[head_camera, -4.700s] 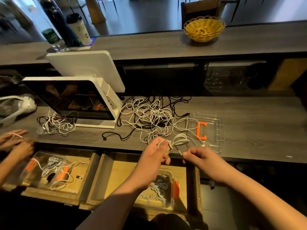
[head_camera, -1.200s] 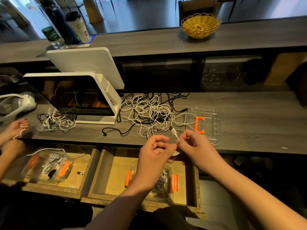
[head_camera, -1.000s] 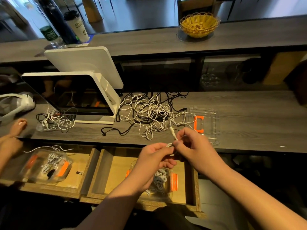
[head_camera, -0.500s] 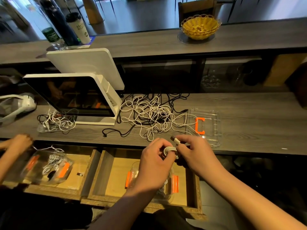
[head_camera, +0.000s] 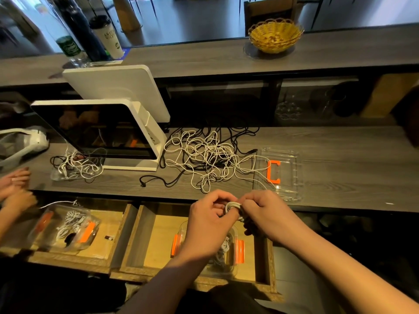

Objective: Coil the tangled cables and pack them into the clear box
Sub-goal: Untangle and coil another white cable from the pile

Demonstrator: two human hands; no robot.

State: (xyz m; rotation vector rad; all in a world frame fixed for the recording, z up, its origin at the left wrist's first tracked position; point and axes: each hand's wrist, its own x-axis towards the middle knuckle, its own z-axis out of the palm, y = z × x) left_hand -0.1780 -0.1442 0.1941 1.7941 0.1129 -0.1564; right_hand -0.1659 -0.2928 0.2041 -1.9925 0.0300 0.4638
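Two hands of the wearer meet above the open wooden drawer (head_camera: 149, 236). The left hand (head_camera: 207, 225) and right hand (head_camera: 268, 214) both pinch one small white coiled cable (head_camera: 231, 206); its axis cannot be told. One clear plastic box with orange clips (head_camera: 235, 248) sits in that drawer directly below; its clear lid with orange latch (head_camera: 288, 175) lies on the grey wood-grain table (head_camera: 340, 173). One tangled pile of white and black cables (head_camera: 204, 157) lies beside the lid. Compared with half a second ago, the coil is tighter and its plug no longer protrudes. Two hands of another person (head_camera: 15, 189) are at far left.
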